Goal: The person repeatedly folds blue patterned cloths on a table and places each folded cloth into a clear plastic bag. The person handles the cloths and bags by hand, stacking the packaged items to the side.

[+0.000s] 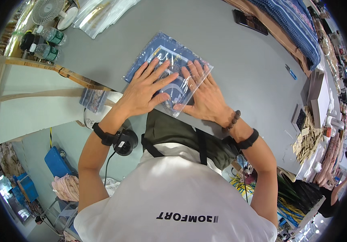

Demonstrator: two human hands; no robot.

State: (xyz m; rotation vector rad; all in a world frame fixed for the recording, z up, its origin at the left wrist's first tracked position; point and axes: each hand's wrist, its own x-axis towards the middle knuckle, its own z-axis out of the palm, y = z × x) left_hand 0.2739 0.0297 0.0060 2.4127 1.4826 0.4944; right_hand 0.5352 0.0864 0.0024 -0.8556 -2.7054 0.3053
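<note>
A folded blue patterned cloth in a clear plastic bag (177, 88) lies flat on the grey table, close to its front edge. My left hand (147, 86) rests on the bag's left part, palm down, with the fingers stretched and spread. On its right part lies my right hand (205, 92), fingers also extended, with the thumb near the bag's lower corner. Neither hand is wrapped round anything. The cloth beneath my fingers is partly hidden.
Clear plastic bags (100, 16) lie at the far left, near a small fan (48, 11) and water bottles (46, 52). A phone (251, 22), blue folded cloths (290, 24) and a blue cutter (290, 71) are on the right. Beige tags (308, 141) pile up nearer.
</note>
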